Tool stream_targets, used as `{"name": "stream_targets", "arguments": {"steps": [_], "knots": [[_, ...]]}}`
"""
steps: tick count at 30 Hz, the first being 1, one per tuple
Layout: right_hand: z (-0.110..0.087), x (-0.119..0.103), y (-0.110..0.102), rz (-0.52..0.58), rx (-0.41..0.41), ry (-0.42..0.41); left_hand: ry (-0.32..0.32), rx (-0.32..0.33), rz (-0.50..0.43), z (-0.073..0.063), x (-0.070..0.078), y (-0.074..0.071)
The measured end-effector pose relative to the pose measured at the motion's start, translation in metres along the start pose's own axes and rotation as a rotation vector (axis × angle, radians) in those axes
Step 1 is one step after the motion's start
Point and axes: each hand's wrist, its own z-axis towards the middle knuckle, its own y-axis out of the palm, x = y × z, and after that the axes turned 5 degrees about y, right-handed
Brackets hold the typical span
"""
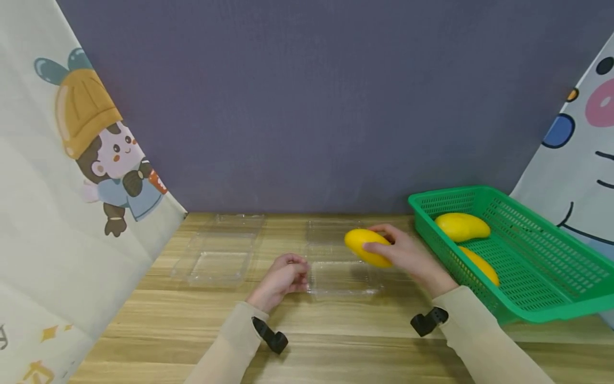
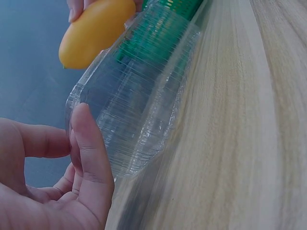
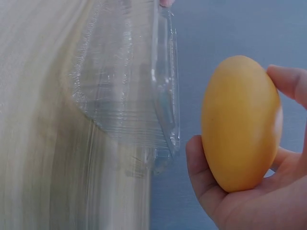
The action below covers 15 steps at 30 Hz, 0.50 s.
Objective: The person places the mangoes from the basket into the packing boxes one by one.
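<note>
A yellow mango is gripped in my right hand, raised above the right side of a clear plastic box. In the right wrist view the mango sits between thumb and fingers, beside the box wall. My left hand is at the box's left edge. The left wrist view shows its thumb and fingers pinching the rim of the box. The box stands on the wooden table, its lid part folded open toward the back.
A green slotted basket stands on the right with two mangoes inside, by my right forearm. Another clear plastic box lies opened on the left of the table. A dark wall panel rises behind.
</note>
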Motion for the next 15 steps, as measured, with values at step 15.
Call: {"name": "stream_targets", "arguments": {"steps": [15], "knots": [[0.005,0.0041,0.0107,0.019,-0.018,0.037,-0.011,0.009,-0.008,0.0001,0.0011,0.0012]]}}
